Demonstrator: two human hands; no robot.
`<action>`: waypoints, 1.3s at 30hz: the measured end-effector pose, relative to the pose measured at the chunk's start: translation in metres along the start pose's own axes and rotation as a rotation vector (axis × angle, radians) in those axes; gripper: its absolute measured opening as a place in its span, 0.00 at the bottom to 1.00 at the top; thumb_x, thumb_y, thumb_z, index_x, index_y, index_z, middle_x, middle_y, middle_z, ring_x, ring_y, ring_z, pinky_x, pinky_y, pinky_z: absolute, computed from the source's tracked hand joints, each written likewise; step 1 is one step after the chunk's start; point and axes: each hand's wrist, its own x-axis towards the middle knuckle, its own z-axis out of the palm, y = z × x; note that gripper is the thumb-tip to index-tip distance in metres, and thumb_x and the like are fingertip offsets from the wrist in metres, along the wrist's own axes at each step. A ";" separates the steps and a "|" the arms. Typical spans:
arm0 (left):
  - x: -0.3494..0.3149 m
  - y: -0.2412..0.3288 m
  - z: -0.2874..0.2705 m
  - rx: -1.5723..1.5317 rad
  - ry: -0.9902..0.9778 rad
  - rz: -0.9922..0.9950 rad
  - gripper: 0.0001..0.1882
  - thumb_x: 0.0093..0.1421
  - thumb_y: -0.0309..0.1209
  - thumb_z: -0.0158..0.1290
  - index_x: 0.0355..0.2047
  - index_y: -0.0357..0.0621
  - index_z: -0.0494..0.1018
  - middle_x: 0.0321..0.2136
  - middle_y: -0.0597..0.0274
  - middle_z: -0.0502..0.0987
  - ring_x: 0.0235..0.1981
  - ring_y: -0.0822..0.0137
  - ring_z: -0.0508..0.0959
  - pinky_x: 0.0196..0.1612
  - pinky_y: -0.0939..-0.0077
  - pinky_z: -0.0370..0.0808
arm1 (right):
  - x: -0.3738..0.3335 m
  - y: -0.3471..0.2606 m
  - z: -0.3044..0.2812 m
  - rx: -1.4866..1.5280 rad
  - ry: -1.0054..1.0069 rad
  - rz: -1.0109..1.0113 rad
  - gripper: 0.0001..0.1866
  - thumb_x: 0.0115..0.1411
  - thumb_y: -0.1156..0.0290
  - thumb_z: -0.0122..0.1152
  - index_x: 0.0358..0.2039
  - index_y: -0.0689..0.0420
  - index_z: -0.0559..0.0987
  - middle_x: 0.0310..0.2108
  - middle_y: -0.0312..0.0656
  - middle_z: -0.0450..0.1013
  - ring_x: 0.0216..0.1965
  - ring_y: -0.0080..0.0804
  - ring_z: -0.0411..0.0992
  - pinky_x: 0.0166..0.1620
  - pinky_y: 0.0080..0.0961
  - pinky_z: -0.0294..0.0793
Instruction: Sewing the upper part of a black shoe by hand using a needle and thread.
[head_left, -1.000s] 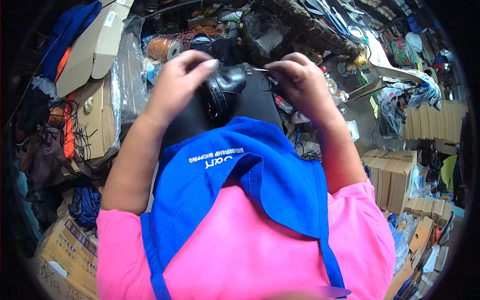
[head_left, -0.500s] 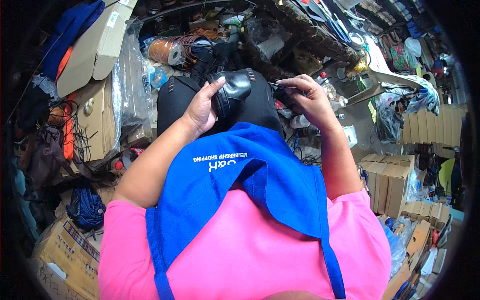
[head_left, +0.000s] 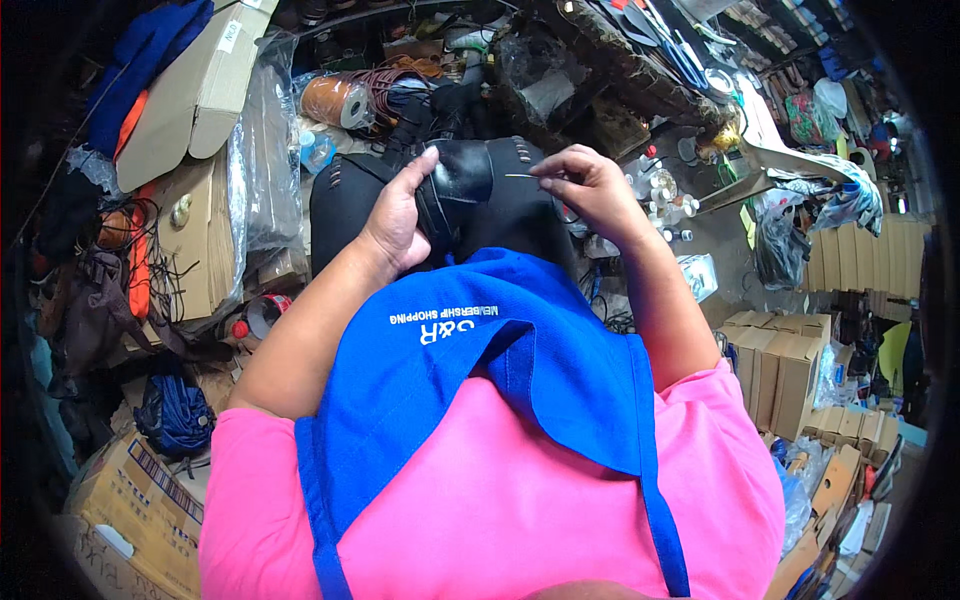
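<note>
Change: both hands have come a little lower and nearer the apron since half a second ago, the black shoe with them.
Head view, left hand [head_left: 398, 215]: clamped round the black shoe [head_left: 462, 180], thumb on its upper.
Right hand [head_left: 588, 185]: fingertips pinched together on a thin needle [head_left: 520, 176] pointing at the shoe.
Shoe: on the lap, above the blue apron [head_left: 480, 360].
Around: cardboard boxes [head_left: 780, 365] at right, orange cord spool [head_left: 335, 100] beyond.
</note>
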 end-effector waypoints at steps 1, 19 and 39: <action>-0.001 0.002 0.000 0.000 -0.001 -0.001 0.22 0.64 0.45 0.42 0.46 0.39 0.71 0.40 0.52 0.77 0.42 0.59 0.77 0.50 0.61 0.72 | 0.004 -0.003 0.003 0.002 -0.046 -0.012 0.08 0.52 0.77 0.61 0.35 0.58 0.81 0.31 0.35 0.71 0.37 0.20 0.69 0.41 0.18 0.68; 0.000 0.004 -0.005 -0.024 -0.051 -0.074 0.25 0.64 0.47 0.39 0.48 0.38 0.68 0.41 0.50 0.76 0.42 0.58 0.78 0.49 0.61 0.73 | 0.044 -0.003 0.026 0.371 -0.460 0.011 0.11 0.54 0.71 0.63 0.36 0.62 0.79 0.33 0.34 0.76 0.37 0.19 0.70 0.45 0.19 0.68; -0.001 0.001 0.005 -0.021 -0.034 -0.119 0.22 0.63 0.43 0.41 0.44 0.36 0.70 0.37 0.50 0.78 0.37 0.58 0.79 0.46 0.62 0.75 | 0.044 0.000 0.015 0.573 -0.584 0.196 0.08 0.52 0.69 0.63 0.32 0.58 0.80 0.26 0.29 0.74 0.27 0.16 0.67 0.35 0.16 0.67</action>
